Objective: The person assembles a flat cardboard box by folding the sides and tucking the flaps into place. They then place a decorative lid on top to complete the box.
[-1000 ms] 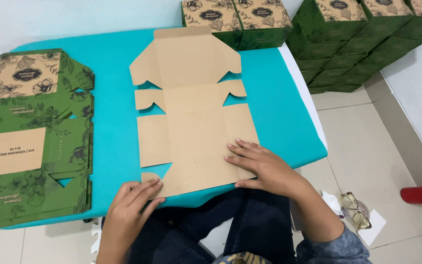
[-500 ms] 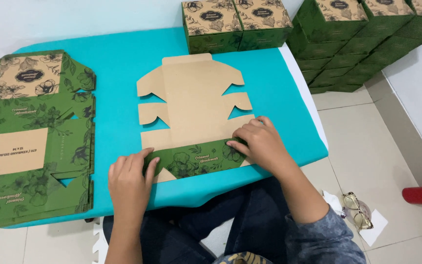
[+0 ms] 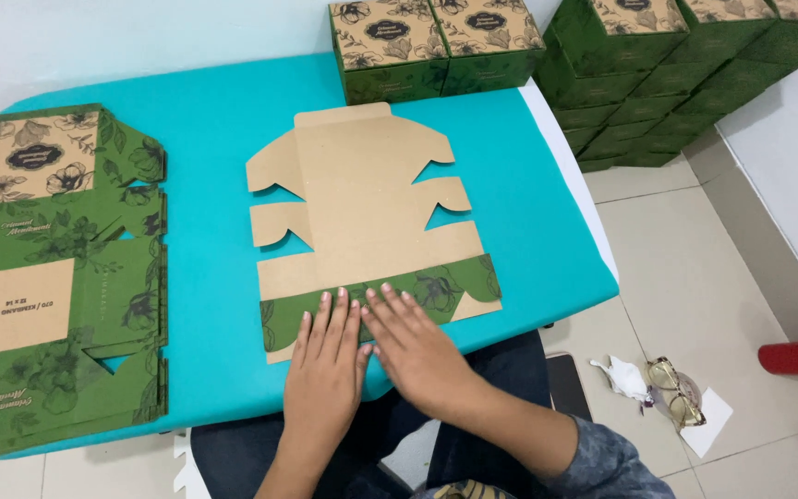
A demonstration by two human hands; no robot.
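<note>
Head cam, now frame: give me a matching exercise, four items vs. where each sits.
Items:
1. flat box blank
2. stack of unfolded green blanks
3. two assembled boxes
4. eyeglasses

Places:
A. far edge of the teal table
B. floor, right of the table
C. table centre, both hands pressing its folded near flap
D. table's left end

Pairs: 1-C, 2-D, 3-A, 4-B

flap: near green flap of flat box blank now folded over, was flat brown 1 s ago | left hand + right hand: moved from flap's outer ends to its middle, side by side, fingers flat on it
</note>
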